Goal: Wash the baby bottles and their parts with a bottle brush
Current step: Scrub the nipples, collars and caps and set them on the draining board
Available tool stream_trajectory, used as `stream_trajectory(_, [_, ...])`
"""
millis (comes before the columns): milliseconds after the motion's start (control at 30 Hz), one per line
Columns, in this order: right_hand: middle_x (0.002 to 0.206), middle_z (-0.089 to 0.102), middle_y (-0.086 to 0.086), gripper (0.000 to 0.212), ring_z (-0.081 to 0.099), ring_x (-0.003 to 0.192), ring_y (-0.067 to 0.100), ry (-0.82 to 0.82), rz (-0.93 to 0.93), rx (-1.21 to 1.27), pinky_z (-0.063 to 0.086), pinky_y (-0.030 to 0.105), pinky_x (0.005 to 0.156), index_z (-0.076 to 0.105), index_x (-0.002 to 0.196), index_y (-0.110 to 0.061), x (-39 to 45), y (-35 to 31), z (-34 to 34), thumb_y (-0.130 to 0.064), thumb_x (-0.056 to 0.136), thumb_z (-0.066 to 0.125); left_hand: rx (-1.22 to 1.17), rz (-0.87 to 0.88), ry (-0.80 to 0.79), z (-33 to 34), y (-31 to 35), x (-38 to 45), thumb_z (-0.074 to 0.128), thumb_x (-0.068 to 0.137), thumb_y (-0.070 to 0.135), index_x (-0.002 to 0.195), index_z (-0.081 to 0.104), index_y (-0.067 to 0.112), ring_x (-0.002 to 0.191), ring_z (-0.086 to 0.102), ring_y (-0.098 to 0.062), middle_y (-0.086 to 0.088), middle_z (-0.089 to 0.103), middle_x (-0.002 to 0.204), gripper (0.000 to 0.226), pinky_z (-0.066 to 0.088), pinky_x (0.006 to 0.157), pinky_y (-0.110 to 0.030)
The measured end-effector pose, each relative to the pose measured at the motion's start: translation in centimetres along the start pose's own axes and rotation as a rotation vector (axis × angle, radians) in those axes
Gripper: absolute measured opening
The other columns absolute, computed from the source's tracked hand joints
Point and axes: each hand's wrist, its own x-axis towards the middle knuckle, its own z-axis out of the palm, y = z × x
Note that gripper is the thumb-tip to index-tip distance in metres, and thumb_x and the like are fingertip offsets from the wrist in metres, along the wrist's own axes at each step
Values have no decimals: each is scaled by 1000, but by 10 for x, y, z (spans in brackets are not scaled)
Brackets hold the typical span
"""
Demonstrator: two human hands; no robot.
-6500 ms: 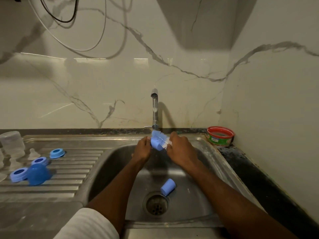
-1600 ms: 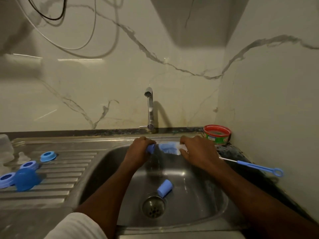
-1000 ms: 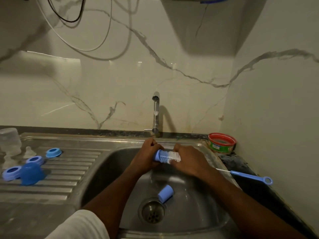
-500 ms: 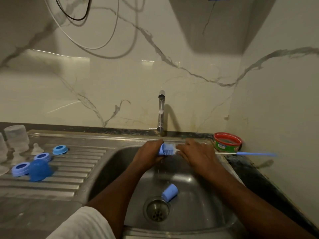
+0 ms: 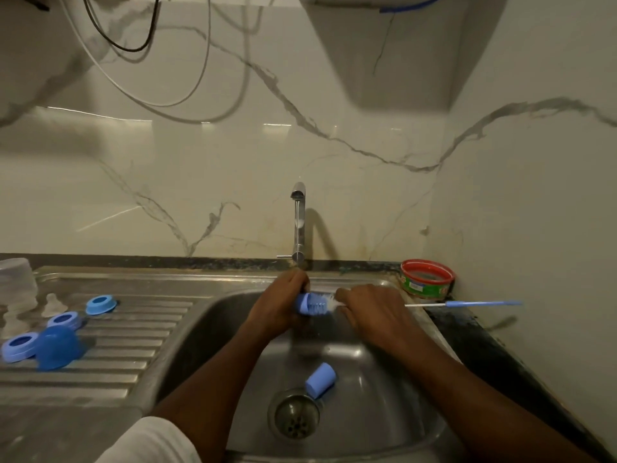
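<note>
Head view, left to right. Far left on the ribbed drainboard (image 5: 140, 342): clear bottle (image 5: 16, 282) upside down at the frame edge, clear teat (image 5: 53, 301) just beside it. Nearer the sink, three blue collar rings (image 5: 101, 305) spread over the ribs, plus one darker blue dome cap (image 5: 58, 350) touching the nearest ring. At bottom left, white sleeve (image 5: 150, 442).

Over the back of the steel sink basin (image 5: 384, 412), directly beneath the tap (image 5: 298, 225): left hand (image 5: 278, 312) curled around a small blue cap (image 5: 303, 304), only the cap's open end showing past the fingers. Blue-and-white bristle head of the bottle brush (image 5: 319, 304) pushed into that cap's mouth, lying roughly level. Thin stream of water from the spout, falling toward the left hand.

Right of that: right hand (image 5: 370, 312) closed around the brush just behind the bristles, knuckles up. Wire shaft and blue handle of the brush sticking out to the right past the hand, over the dark counter (image 5: 500, 355).

Lower in the basin: second blue cap (image 5: 320, 380) on its side, just beside the drain (image 5: 293, 417), well apart from both hands.

Far right, in the back corner against the wall: round red-rimmed green tub (image 5: 427, 279).
</note>
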Motion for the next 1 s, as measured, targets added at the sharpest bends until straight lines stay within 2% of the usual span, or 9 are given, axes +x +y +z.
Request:
stream_trajectory(133, [122,52,3,32,61,92,21,11,13,-34,52,36,75,60,127,-31,7,-19,-4,-47,101,51,-16,-116,-9,2,-12,-7,86,73,41,108,59,23,97,45,-8,7,50,110,48,38,79,-19])
stream_trajectory(267, [128,52,4,37,62,99,23,-11,42,-59,43,33,72,60,128,-28,10,-21,1,-47,96,60,-115,-168,-166,8,-7,-13,80,82,42,112,65,16,98,57,-12,2,63,109,42,49,88,-33])
stream_trajectory(400, [120,57,1,35,62,99,20,-6,107,-14,52,35,80,63,122,-30,6,-9,3,-50,93,64,-171,-162,-320,9,-1,-15,78,85,23,132,49,17,112,54,-10,-2,58,127,55,41,93,-24])
stream_trajectory(500, [116,60,-3,28,62,100,19,49,131,33,53,40,83,62,119,-35,3,-7,3,-49,94,62,-166,-147,-362,5,4,-9,70,92,18,140,43,17,121,52,-14,-5,53,135,56,44,102,-31])
stream_trajectory(633, [109,59,-5,24,61,96,18,64,98,29,53,39,79,64,117,-38,2,-1,4,-48,95,61,-64,-114,-286,3,8,-6,71,92,23,143,44,22,126,52,-17,-3,54,140,57,44,108,-36])
stream_trajectory(733, [108,57,-4,29,59,92,17,26,17,14,52,36,75,63,123,-38,2,-3,7,-49,99,53,61,-82,-194,-4,2,-7,79,85,30,135,52,23,119,57,-17,-2,60,131,58,48,102,-37])
stream_trajectory(867, [111,53,-3,29,55,82,16,68,-50,-8,49,32,67,57,126,-35,6,-13,8,-47,101,48,5,-121,-22,-9,-7,-7,89,72,33,129,59,20,112,51,-14,-1,57,125,66,45,96,-32])
stream_trajectory(933, [107,53,-3,26,51,71,16,74,-79,-82,41,30,55,59,122,-33,6,-16,10,-44,99,55,14,-189,-46,-3,-7,-10,87,75,37,122,63,20,107,48,-13,0,55,120,56,44,92,-30])
stream_trajectory(1000, [104,53,-2,26,45,65,15,58,-76,-139,28,28,51,60,119,-31,4,-16,11,-42,96,60,40,-201,-87,7,-6,-12,82,80,40,112,65,19,98,48,-11,-2,60,113,42,42,85,-27])
